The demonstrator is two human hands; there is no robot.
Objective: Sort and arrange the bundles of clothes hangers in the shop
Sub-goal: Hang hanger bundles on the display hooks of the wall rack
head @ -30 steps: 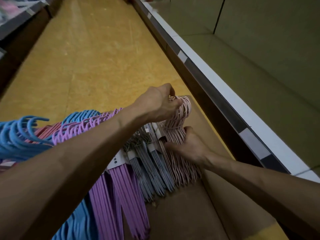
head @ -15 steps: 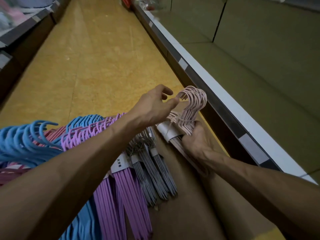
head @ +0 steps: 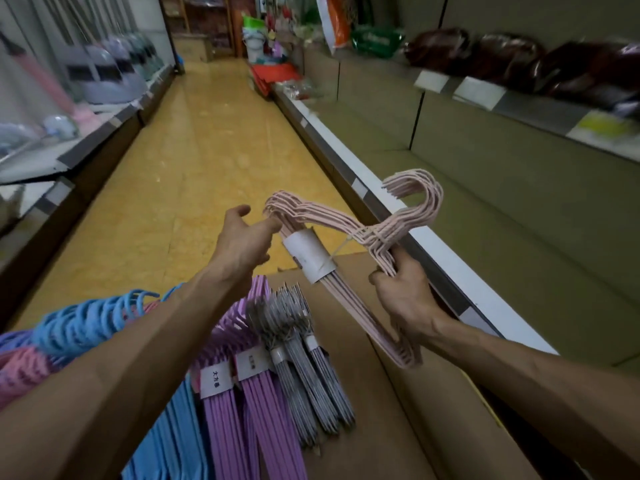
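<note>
Currently the pale pink hanger bundle [head: 349, 233] is held in the air above the cardboard box [head: 391, 393], between the two hands, with its hooks pointing up and to the right toward the shelf edge [head: 388, 216]. Right hand [head: 403, 299]: fingers curled round the bundle's lower shoulder wires, a firm grasp. Left hand [head: 242, 244]: fingers loosely spread, thumb and fingertips touching the far corner of the bundle; whether it pinches the wire or only steadies it cannot be told. A white paper sleeve [head: 310, 254] wraps the bundle's bars, and a thin tie crosses beside it. Below, lying in the box side by side: grey hanger bundles [head: 304, 368] nearest the open cardboard, then purple hanger bundles [head: 249, 410] with white labels, then blue hanger bundles [head: 86, 323] partly hidden under the left forearm, hooks raised. A little pink shows at the far left edge. Yellow floor [head: 194, 161] runs down the aisle ahead. Right-hand lower shelf surface is olive green; the shelf above it carries dark wrapped goods [head: 512, 57], blurred. Left-hand shelving holds blurred pale items.
</note>
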